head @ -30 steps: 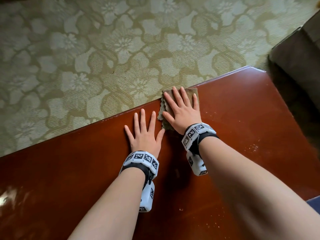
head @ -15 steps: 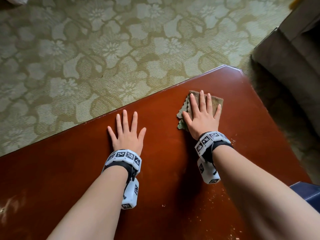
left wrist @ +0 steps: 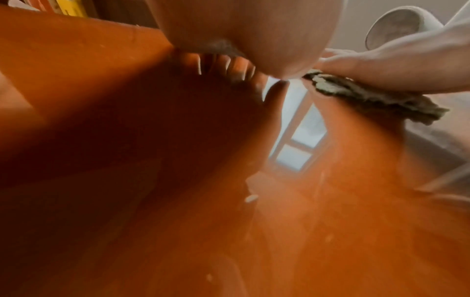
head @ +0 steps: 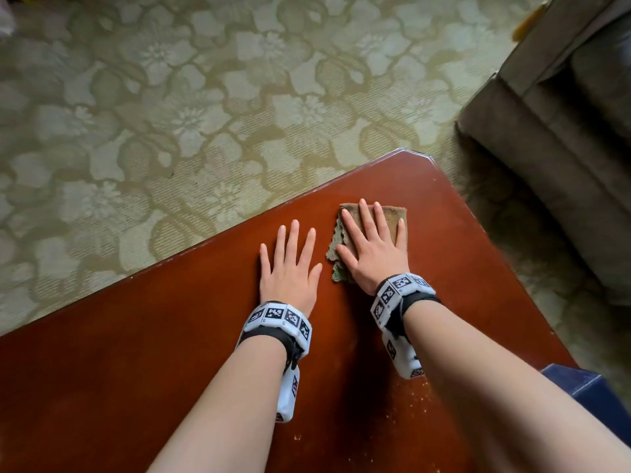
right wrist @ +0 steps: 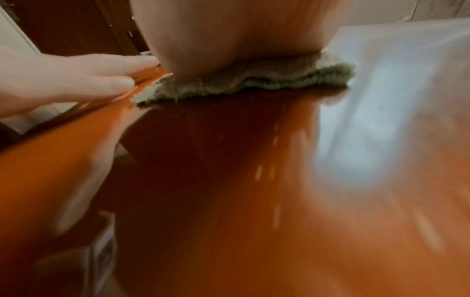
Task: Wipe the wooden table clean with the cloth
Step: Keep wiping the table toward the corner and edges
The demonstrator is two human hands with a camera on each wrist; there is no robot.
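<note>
A glossy red-brown wooden table (head: 136,353) fills the lower half of the head view. On it, not far from the far right corner, lies a folded brown-green cloth (head: 397,215). My right hand (head: 372,244) presses flat on the cloth with straight, spread fingers. My left hand (head: 290,264) lies flat on the bare wood just left of the cloth, fingers straight. The left wrist view shows the cloth's frilly edge (left wrist: 376,100) under the right hand (left wrist: 396,74). In the right wrist view the cloth (right wrist: 254,80) sits under my palm, with the left hand's fingers (right wrist: 101,80) beside it.
Pale crumbs (head: 420,407) speckle the wood near my right forearm and toward the near edge. A floral carpet (head: 205,97) lies beyond the table. A grey-brown sofa (head: 563,131) stands to the right of the table corner. A dark blue object (head: 587,387) is at the near right.
My right hand slid the cloth right and then back toward me, away from the far edge. The left hand stayed flat on the wood. The head view swung toward the table's right corner.
</note>
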